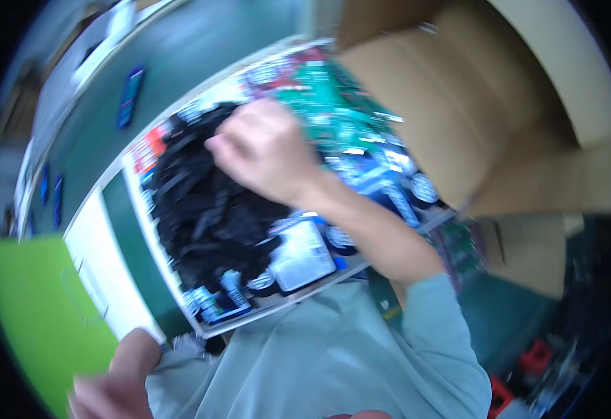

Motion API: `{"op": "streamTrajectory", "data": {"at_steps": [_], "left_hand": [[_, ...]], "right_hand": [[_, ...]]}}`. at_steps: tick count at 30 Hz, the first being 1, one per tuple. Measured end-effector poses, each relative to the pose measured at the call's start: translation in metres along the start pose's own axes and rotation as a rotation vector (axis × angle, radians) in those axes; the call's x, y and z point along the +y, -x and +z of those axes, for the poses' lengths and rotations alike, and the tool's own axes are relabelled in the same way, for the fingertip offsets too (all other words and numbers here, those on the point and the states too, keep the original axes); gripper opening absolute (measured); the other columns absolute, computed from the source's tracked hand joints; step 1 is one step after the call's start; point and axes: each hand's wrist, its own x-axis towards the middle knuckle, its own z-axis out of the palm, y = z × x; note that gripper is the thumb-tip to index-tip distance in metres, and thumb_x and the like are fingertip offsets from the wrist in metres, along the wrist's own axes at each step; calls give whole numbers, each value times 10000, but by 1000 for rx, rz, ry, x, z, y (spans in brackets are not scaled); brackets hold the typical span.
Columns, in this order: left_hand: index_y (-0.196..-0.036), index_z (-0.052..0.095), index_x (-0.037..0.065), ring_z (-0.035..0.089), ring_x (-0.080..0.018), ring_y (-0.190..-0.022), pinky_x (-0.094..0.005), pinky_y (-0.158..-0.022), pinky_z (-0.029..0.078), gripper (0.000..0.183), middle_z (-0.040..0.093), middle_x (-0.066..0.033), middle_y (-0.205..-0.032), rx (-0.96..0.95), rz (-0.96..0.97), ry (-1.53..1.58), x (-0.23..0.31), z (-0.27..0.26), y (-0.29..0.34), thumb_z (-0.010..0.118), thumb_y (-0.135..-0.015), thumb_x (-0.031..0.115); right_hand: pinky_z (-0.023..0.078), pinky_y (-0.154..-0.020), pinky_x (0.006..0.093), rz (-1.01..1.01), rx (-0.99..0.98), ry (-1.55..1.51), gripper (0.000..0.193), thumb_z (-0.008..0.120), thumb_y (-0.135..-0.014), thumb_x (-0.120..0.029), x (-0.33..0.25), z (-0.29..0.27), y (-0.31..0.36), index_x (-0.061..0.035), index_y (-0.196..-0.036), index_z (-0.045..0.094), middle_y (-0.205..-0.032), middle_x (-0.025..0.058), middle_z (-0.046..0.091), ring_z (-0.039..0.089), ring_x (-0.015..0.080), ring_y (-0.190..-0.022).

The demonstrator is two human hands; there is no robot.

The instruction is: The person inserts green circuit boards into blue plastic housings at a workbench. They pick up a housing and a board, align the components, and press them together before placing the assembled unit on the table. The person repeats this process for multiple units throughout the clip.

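My right hand (pixel 267 150) hovers over or touches the upper right side of a heap of black strip-like pieces (pixel 207 209). Its fingers are curled closed, and whatever they may hold is hidden. The heap lies in a shallow white-edged tray (pixel 139 202), on top of colourful printed packets. Green packets (pixel 316 94) show beyond that hand, and a white labelled packet (pixel 304 255) lies nearer to me. At the lower left, beside my body, my left hand (pixel 110 394) is smeared by motion, so its fingers cannot be made out.
An open cardboard box (pixel 452 105) stands at the right, against the tray. A bright green panel (pixel 33 307) and a white panel (pixel 110 258) are on the left. On the dark green surface lies a blue packet (pixel 130 98). Red parts (pixel 535 356) sit at the lower right.
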Motion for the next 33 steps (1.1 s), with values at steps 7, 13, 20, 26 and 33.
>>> {"op": "streamTrajectory", "data": {"at_steps": [7,13,20,26,33], "left_hand": [[-1134,751,74,631,-370,-1143,-480,-938,511,530,669,-168,-1249,-125,-367,-918,-101,13,76,890,-723,379],[-1489,543,209,215,-516,-1520,-682,-1223,174,917,259,-277,-1639,-235,-618,-1146,-123,26,125,820,-729,641],[-1620,328,173,83,-575,-1540,-758,-1193,73,1244,119,-310,-1673,-122,-654,-1142,-136,20,133,876,-619,668],[-1612,285,96,69,-575,-1542,-667,-1221,186,1241,60,-356,-1654,-70,-680,-1017,-141,25,123,943,-643,504],[-1590,355,119,96,-588,-1527,-676,-1203,220,1190,100,-359,-1644,-42,-691,-990,-131,25,120,930,-642,552]], "right_hand": [[492,-710,417,30,-51,-66,139,789,-847,-136,-18,-3,-10,-44,-801,696,-789,87,689,653,291,-749],[477,-786,442,-145,-100,-34,273,803,-846,-300,-43,-13,-26,-58,-931,709,-897,95,699,664,304,-856],[258,-1175,694,-230,-703,-37,956,805,-722,-586,-95,-47,20,-96,-1491,514,-1552,215,446,366,484,-1460],[252,-1173,713,-170,-815,84,991,824,-717,-588,-76,-44,52,-194,-1557,472,-1637,194,356,320,471,-1505],[330,-1183,589,-174,-764,86,978,848,-590,-231,-68,-46,43,-166,-1511,527,-1559,194,457,423,401,-1457]]}}
